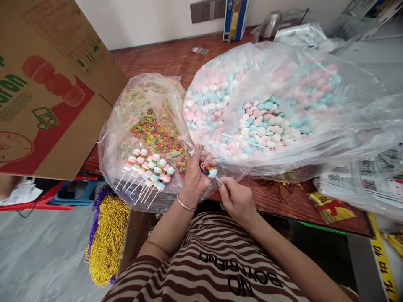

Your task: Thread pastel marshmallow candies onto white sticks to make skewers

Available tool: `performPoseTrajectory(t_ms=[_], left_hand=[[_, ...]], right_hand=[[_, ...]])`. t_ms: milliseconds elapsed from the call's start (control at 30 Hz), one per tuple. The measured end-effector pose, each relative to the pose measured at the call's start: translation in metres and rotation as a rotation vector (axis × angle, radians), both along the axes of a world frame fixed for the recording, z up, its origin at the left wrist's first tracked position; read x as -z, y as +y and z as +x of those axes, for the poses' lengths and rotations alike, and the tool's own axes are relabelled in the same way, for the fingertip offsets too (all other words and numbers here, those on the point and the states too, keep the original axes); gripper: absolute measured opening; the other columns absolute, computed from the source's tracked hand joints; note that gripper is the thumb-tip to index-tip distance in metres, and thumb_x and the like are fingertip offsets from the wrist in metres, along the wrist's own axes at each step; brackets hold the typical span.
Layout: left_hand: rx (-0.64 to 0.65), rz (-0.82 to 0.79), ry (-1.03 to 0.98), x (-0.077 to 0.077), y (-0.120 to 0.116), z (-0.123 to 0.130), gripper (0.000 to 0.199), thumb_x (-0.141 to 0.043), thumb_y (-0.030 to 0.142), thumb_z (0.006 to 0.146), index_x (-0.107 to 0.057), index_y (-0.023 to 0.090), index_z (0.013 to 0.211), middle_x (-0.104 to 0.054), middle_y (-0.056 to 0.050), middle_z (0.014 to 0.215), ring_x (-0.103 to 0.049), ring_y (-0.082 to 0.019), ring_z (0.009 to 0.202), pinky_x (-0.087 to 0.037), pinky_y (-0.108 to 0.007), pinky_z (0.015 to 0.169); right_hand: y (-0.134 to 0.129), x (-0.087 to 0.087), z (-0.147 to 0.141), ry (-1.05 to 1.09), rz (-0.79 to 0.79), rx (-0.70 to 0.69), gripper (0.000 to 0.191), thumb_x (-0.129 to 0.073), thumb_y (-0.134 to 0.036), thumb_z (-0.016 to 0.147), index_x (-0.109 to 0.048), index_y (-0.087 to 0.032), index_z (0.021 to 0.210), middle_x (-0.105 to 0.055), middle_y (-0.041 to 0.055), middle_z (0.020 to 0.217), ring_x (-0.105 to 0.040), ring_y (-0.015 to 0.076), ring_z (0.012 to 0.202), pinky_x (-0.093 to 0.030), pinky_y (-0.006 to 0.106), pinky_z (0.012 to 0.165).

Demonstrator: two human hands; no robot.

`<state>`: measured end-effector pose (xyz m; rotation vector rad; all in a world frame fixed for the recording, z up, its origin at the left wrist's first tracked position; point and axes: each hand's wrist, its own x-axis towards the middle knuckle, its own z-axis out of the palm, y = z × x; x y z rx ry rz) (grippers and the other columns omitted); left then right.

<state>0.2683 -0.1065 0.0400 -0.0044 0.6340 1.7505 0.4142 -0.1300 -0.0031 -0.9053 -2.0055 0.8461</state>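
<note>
My left hand (195, 171) is closed around the head of a marshmallow lollipop (212, 173), which shows white and pale blue beside a patch of red, yellow and blue, perhaps a printed wrapper. My right hand (237, 199) pinches the lower end of its white stick. Left of my hands, several marshmallow lollipops (154, 170) in pink, white, blue and brown lie in rows on a clear plastic bag. That bag holds small colorful candy rings (157, 134). A large clear bag (217, 75) of pink, white and blue candies (264, 123) lies just beyond my hands.
A big cardboard box (94, 84) stands at the left on the wooden table (151, 52). Wrapped white sticks (355, 184) and a yellow-and-red packet (330, 206) lie at the right. Gold bead strings (108, 239) hang at the lower left. A metal cup (270, 25) is at the back.
</note>
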Motion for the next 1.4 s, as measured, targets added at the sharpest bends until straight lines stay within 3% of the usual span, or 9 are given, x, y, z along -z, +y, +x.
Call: performPoseTrajectory(t_ms=[167, 400, 600, 667, 833, 933, 1167, 1300, 1400], left_hand=[[0.065, 0.036, -0.095, 0.0, -0.003, 0.008, 0.02, -0.07, 0.023, 0.094, -0.056, 0.017, 0.081, -0.03, 0.01, 0.059, -0.031, -0.001, 0.042, -0.033, -0.013, 0.044], [0.037, 0.032, 0.008, 0.001, 0.0, 0.015, 0.025, -0.07, 0.036, 0.094, -0.057, 0.018, 0.082, -0.034, 0.008, 0.062, -0.037, -0.004, 0.047, -0.043, -0.017, 0.053], [0.022, 0.057, 0.099, 0.001, -0.001, 0.004, 0.032, -0.06, 0.051, 0.097, -0.062, 0.02, 0.088, -0.038, 0.007, 0.062, -0.043, -0.007, 0.053, -0.051, -0.023, 0.069], [0.052, 0.042, 0.142, 0.002, -0.004, 0.009, 0.029, -0.066, 0.048, 0.094, -0.063, 0.019, 0.091, -0.039, 0.007, 0.062, -0.043, -0.006, 0.053, -0.051, -0.025, 0.072], [0.136, -0.013, 0.263, 0.015, -0.021, 0.037, 0.028, -0.08, 0.038, 0.083, -0.065, 0.017, 0.094, -0.056, 0.004, 0.067, -0.059, -0.011, 0.066, -0.053, -0.03, 0.081], [0.193, -0.057, 0.306, 0.019, -0.027, 0.037, 0.039, -0.085, 0.035, 0.077, -0.066, 0.018, 0.108, -0.071, -0.004, 0.091, -0.068, -0.016, 0.085, -0.053, -0.031, 0.087], [0.047, 0.142, 0.301, -0.004, -0.016, -0.007, 0.06, -0.075, 0.06, 0.082, -0.062, 0.027, 0.131, -0.065, -0.009, 0.134, -0.063, -0.025, 0.123, -0.05, -0.042, 0.107], [-0.015, 0.157, 0.242, -0.02, -0.006, -0.016, 0.043, -0.069, 0.053, 0.091, -0.064, 0.027, 0.125, -0.068, 0.001, 0.089, -0.067, -0.01, 0.078, -0.057, -0.028, 0.086], [-0.041, 0.094, 0.208, -0.027, 0.001, -0.007, 0.023, -0.069, 0.04, 0.094, -0.066, 0.022, 0.106, -0.044, 0.009, 0.059, -0.04, -0.002, 0.044, -0.043, -0.014, 0.051]], right_hand=[[-0.007, -0.013, -0.008, 0.526, -1.094, -0.235, 0.029, -0.054, -0.049, 0.098, -0.05, -0.023, 0.085, -0.033, -0.014, 0.047, -0.019, 0.0054, 0.029, -0.023, 0.022, 0.036], [0.004, -0.019, -0.01, 0.271, -0.625, 0.018, 0.028, -0.067, -0.046, 0.089, -0.06, -0.02, 0.082, -0.053, -0.0026, 0.062, -0.046, 0.0095, 0.053, -0.034, 0.021, 0.048], [-0.007, -0.02, 0.0, 0.441, -1.202, -0.455, 0.034, -0.042, -0.048, 0.103, -0.059, -0.021, 0.093, -0.029, -0.0137, 0.046, -0.013, 0.0065, 0.031, -0.021, 0.022, 0.034], [-0.01, -0.016, 0.0, 0.366, -0.982, -0.373, 0.033, -0.043, -0.044, 0.104, -0.061, -0.02, 0.09, -0.033, -0.0116, 0.046, -0.022, 0.0072, 0.033, -0.025, 0.022, 0.038], [0.002, 0.0, -0.001, -0.113, 0.204, 0.064, 0.025, -0.051, -0.024, 0.101, -0.072, -0.013, 0.095, -0.064, 0.0038, 0.063, -0.053, 0.0128, 0.055, -0.037, 0.028, 0.057], [0.008, 0.005, 0.003, -0.223, 0.532, 0.095, 0.026, -0.049, -0.014, 0.102, -0.071, -0.009, 0.114, -0.068, 0.0044, 0.062, -0.056, 0.0137, 0.054, -0.038, 0.03, 0.06], [-0.003, -0.004, 0.015, -0.013, 0.15, 0.037, 0.025, -0.048, -0.022, 0.104, -0.068, -0.016, 0.117, -0.077, 0.0062, 0.092, -0.068, 0.0152, 0.07, -0.049, 0.025, 0.065], [-0.008, -0.013, 0.015, 0.082, -0.147, -0.063, 0.024, -0.046, -0.027, 0.105, -0.068, -0.018, 0.106, -0.068, -0.0012, 0.076, -0.062, 0.0119, 0.063, -0.046, 0.021, 0.061], [-0.012, -0.015, 0.01, 0.108, -0.23, -0.103, 0.027, -0.044, -0.031, 0.105, -0.066, -0.019, 0.096, -0.062, -0.0025, 0.07, -0.057, 0.0117, 0.061, -0.044, 0.021, 0.06]])
